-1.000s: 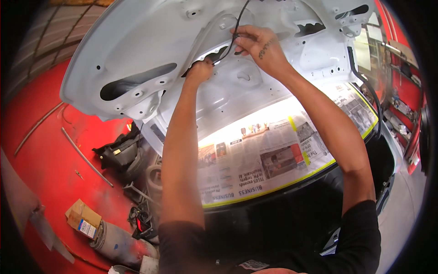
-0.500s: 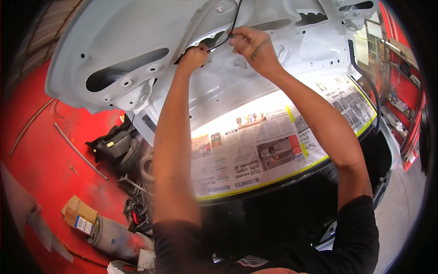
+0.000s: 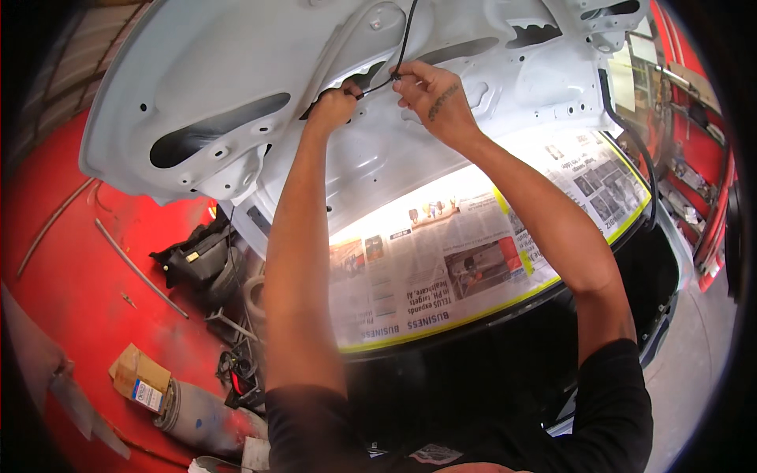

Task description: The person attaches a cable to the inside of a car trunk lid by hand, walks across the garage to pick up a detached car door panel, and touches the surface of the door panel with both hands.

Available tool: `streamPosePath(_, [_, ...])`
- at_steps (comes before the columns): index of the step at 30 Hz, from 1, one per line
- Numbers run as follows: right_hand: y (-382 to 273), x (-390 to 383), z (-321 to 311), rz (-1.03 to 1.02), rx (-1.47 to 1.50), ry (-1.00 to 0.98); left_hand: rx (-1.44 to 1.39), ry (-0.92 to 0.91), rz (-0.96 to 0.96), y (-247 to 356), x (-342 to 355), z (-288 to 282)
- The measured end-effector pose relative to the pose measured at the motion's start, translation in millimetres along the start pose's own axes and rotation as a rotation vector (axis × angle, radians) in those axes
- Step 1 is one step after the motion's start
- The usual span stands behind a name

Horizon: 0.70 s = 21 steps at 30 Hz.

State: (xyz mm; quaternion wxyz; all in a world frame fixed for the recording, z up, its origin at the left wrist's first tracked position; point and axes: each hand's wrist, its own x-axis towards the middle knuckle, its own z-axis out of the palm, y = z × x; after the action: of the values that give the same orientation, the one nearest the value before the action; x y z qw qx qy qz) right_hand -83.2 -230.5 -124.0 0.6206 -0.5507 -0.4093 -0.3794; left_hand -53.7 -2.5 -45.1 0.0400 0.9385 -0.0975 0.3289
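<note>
A raised white trunk lid [image 3: 209, 87] shows its inner panel, with holes and cutouts. A thin black cable [image 3: 406, 35] hangs across it and bends toward a long opening [image 3: 367, 75]. My left hand [image 3: 337, 105] has its fingers closed at that opening around the cable's lower stretch. My right hand [image 3: 434, 98] pinches the cable at a small dark piece [image 3: 395, 76], possibly a clip, with thumb and index finger. Below, newspaper [image 3: 410, 268] edged with yellow tape covers the rear window above the dark trunk cavity [image 3: 441, 394].
Red floor [image 3: 79, 299] on the left holds hoses [image 3: 142, 268], a black plastic part [image 3: 193, 256], tools, and a cardboard box [image 3: 138, 370] on a grey cylindrical container [image 3: 205, 418]. A weatherstrip [image 3: 646, 158] hangs along the right side, before racks of parts [image 3: 694, 181].
Both hands have shifted left since a second ago. In the last half second my right hand has moved slightly down along the cable. The camera view has shifted a little.
</note>
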Motion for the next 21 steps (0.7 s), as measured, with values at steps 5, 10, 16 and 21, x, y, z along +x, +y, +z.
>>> streamPosePath(5, [-10.3, 2.1, -1.4, 0.045, -0.028, -0.062, 0.118, 0.052, 0.12, -10.2, -1.2, 3.2])
streamPosePath(10, [-9.7, 5.5, -3.2, 0.042, -0.026, -0.079, 0.036, 0.026, -0.017, -1.4, 3.5, 5.9])
streamPosePath(16, [-23.6, 10.5, -8.0, 0.037, 0.006, -0.103, 0.0, 0.082, 0.037, -0.4, -3.0, 6.9])
streamPosePath(21, [-32.2, 12.2, -3.0, -0.007, 0.14, -0.048, 0.013, 0.154, 0.011, 3.0, -11.6, 13.7])
